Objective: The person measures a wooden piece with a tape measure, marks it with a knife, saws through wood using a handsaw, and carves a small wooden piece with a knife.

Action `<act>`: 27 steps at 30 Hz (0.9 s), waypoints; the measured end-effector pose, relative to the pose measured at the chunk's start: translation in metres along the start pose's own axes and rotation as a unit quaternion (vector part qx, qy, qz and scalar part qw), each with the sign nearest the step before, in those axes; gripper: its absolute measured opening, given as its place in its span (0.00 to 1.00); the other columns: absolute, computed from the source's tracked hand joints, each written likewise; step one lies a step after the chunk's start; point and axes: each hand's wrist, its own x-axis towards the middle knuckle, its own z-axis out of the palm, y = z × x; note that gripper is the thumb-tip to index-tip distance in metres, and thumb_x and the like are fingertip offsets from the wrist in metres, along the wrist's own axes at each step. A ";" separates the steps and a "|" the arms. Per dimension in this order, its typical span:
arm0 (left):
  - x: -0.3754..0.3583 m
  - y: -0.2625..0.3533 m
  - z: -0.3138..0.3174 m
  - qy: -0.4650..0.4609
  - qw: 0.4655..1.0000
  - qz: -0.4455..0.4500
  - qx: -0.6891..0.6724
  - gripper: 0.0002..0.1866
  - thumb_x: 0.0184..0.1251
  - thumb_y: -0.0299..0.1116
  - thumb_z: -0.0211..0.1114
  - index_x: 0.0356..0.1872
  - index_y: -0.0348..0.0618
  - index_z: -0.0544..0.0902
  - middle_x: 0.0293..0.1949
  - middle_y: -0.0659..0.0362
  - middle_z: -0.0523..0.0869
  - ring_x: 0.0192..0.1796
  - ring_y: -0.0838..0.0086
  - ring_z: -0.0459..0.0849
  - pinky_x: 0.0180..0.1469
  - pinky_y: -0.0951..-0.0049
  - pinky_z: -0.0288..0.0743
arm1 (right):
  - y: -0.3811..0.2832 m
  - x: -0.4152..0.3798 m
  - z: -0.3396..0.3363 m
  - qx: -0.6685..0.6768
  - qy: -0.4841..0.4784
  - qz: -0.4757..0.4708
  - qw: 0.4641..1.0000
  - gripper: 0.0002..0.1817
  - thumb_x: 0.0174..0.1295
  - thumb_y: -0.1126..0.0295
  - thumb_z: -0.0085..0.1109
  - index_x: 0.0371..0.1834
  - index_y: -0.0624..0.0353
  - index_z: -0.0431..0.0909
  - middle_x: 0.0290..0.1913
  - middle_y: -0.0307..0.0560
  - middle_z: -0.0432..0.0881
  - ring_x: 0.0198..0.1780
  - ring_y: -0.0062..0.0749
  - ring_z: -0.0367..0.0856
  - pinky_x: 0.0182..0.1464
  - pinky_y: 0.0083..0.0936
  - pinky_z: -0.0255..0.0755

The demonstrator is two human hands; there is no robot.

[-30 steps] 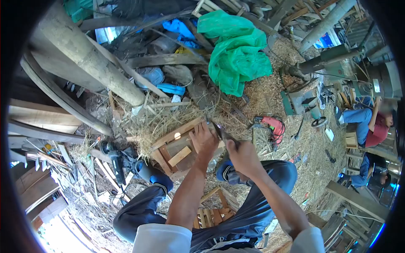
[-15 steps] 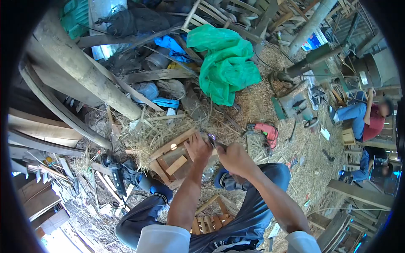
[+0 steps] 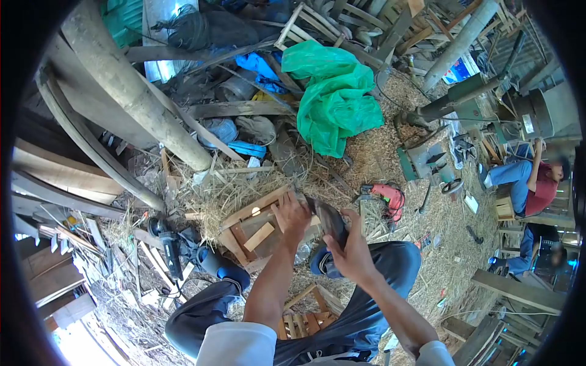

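Seated worker, viewed from above, knees apart, working on the ground between the feet.

Left hand [image 3: 293, 215] is pressing down on the upper edge of a small slatted wooden crate frame [image 3: 253, 224], fingers curled over the rail and gripping it. The hold looks like bracing: the frame is lying tilted on the straw-covered floor [image 3: 378, 146], so the hand is likely keeping it from shifting.

Right hand [image 3: 351, 253] is closing around the handle of a dark metal hand tool [image 3: 326, 216], possibly a hammer or pliers; the head is too blurred to tell. The tool is angling toward the frame's right corner, just beside the left hand's fingers, head near the wood.

A loose pale wooden slat [image 3: 259, 236] is lying inside the frame, across its darker boards. I cannot tell whether it is fixed.

A second, smaller wooden slat piece [image 3: 302, 311] is sitting under the worker's legs, near the lap.

Around: a black angle grinder [image 3: 168, 244] is lying on the straw to the left, well apart from the hands; a red power drill [image 3: 390, 198] is lying to the right. A crumpled green plastic sheet [image 3: 336, 97] is draped over debris further off. Another person in a red shirt [image 3: 540, 186] is sitting at the far right.
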 end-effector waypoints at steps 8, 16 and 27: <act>-0.002 0.003 -0.006 0.004 1.000 0.007 -0.022 0.24 0.61 0.40 0.57 0.56 0.38 0.73 0.53 0.49 0.80 0.59 0.58 0.76 0.62 0.46 0.60 | -0.004 0.004 0.003 -0.087 0.081 -0.090 0.989 0.25 0.68 0.75 0.52 0.68 0.62 0.62 0.35 0.69 0.80 0.35 0.68 0.80 0.35 0.52 0.72; -0.006 -0.001 0.009 0.089 0.995 0.036 -0.008 0.23 0.61 0.39 0.57 0.56 0.38 0.73 0.54 0.48 0.80 0.60 0.59 0.76 0.60 0.46 0.60 | 0.000 0.019 0.015 -0.089 0.094 -0.093 0.987 0.21 0.67 0.76 0.52 0.64 0.61 0.65 0.29 0.68 0.80 0.29 0.64 0.81 0.30 0.51 0.71; -0.008 -0.006 0.019 0.111 0.992 0.055 0.004 0.18 0.60 0.38 0.58 0.49 0.39 0.75 0.49 0.48 0.81 0.59 0.56 0.76 0.63 0.42 0.58 | 0.004 0.030 0.018 -0.101 0.075 -0.061 0.990 0.19 0.66 0.77 0.52 0.61 0.61 0.67 0.24 0.64 0.79 0.24 0.62 0.80 0.26 0.49 0.71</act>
